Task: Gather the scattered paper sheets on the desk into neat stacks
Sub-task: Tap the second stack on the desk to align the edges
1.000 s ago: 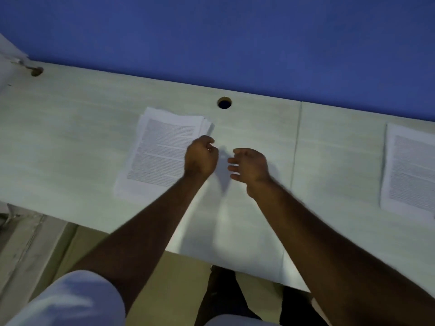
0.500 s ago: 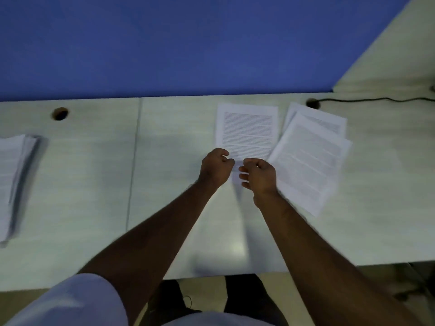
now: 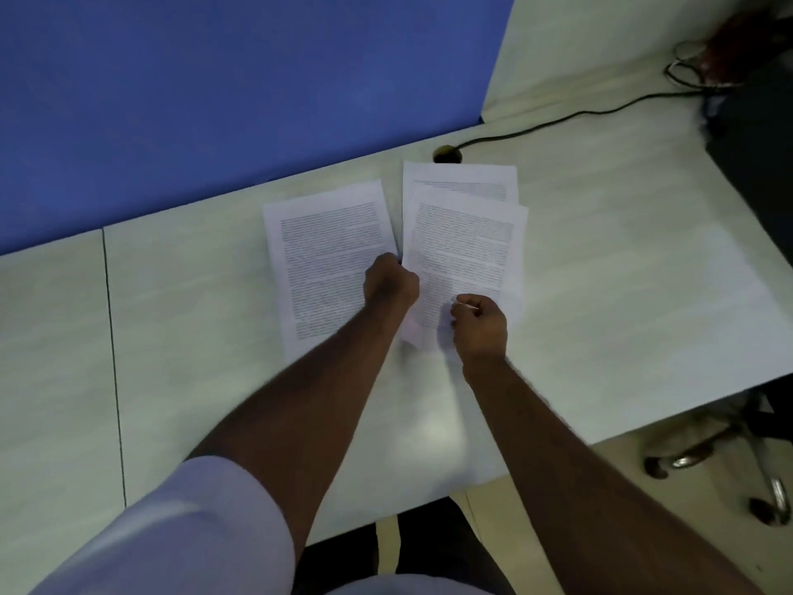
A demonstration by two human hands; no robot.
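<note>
We're mid-gather at the desk's (image 3: 600, 268) right end, w/ three printed sheets still loose near the cable hole (image 3: 447, 154). Our left hand (image 3: 390, 282) sits curled over the near right corner of the left sheet (image 3: 326, 259); whether it pinches the paper or just rests there, we can't tell. Our right hand (image 3: 479, 324) is curled at the near edge of the top right sheet (image 3: 465, 255), apparently pinching it, w/ the back sheet (image 3: 461, 178) fanned out beneath and beyond. Step in hand, we judge: merging these. Next calls for sliding the left sheet across onto the pair, then squaring edges. Thin paper may buckle.
</note>
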